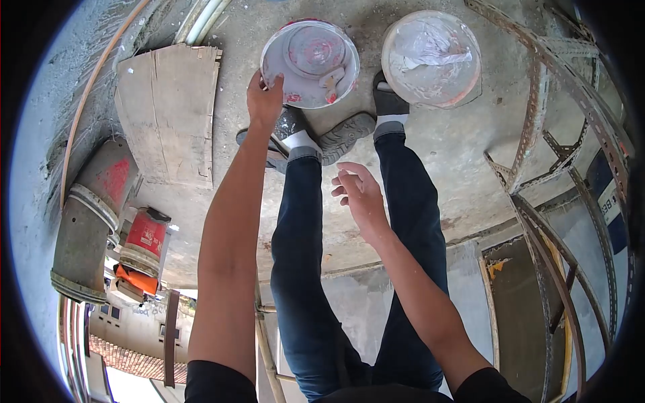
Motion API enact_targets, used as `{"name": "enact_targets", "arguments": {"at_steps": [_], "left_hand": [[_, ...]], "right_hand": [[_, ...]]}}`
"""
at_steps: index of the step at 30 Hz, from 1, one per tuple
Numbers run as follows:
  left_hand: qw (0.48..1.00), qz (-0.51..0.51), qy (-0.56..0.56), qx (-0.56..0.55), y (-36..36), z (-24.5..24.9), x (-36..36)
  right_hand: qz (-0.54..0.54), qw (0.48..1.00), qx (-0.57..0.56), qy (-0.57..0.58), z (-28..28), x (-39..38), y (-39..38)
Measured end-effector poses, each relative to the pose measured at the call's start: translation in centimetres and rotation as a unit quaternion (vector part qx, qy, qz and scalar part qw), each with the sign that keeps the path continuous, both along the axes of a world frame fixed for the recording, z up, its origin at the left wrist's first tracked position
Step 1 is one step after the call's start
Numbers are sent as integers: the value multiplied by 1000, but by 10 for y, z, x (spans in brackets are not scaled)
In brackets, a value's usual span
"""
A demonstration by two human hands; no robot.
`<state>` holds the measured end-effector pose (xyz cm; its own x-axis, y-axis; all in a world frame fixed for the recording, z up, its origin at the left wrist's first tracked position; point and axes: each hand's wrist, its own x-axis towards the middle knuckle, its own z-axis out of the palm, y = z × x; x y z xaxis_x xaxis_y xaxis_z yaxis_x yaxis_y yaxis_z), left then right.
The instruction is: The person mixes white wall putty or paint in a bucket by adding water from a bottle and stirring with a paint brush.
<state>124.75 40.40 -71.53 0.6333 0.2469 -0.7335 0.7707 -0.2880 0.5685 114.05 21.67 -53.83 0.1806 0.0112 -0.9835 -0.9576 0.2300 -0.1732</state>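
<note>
My left hand (264, 101) grips the left rim of a white paint-stained bucket (267, 57), thumb over the edge. White liquid lies inside the bucket, around a round shape with pink stains, and a small tool with a reddish tip (331, 87) rests by its right wall. My right hand (361, 195) hovers over the gap between my legs, fingers loosely bent and apart, holding nothing. Right of the first bucket stands a second round pail (430, 84) with a crumpled whitish plastic bag (437, 48) on top.
Grey shoes (346, 136) sit by my feet on the concrete floor (463, 154). A wooden board (168, 114) lies to the left, near large grey pipes (84, 235) and a red bucket (144, 235). Perforated metal angle frames (537, 121) stand along the right.
</note>
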Motion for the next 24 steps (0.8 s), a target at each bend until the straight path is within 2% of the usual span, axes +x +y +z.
{"name": "enact_targets", "arguments": {"at_steps": [3, 6, 9, 12, 14, 18, 19, 22, 24], "left_hand": [[975, -43, -80, 202, -1, 10, 18], [951, -159, -111, 241, 8, 15, 56], [933, -214, -194, 213, 7, 1, 108], [954, -196, -175, 146, -9, 1, 151], [949, -224, -172, 139, -22, 1, 168], [939, -219, -224, 141, -29, -19, 166], [935, -254, -120, 217, -33, -9, 164], [918, -242, -171, 263, -32, -23, 141], [938, -168, -207, 220, -26, -30, 131]], "right_hand": [[-1, 1000, 10, -19, -2, -2, 0], [-5, 1000, 4, -17, -6, -5, -5], [-13, 1000, 1, -12, -6, -2, -7], [-4, 1000, 11, -21, -3, 4, -8], [0, 1000, 15, -28, -3, 6, -9], [-16, 999, 12, -32, -6, 3, -15], [-21, 999, 11, -35, -7, 3, -18], [-35, 999, 7, -38, -7, 6, -23], [-44, 998, 5, -47, -9, 2, -23]]}}
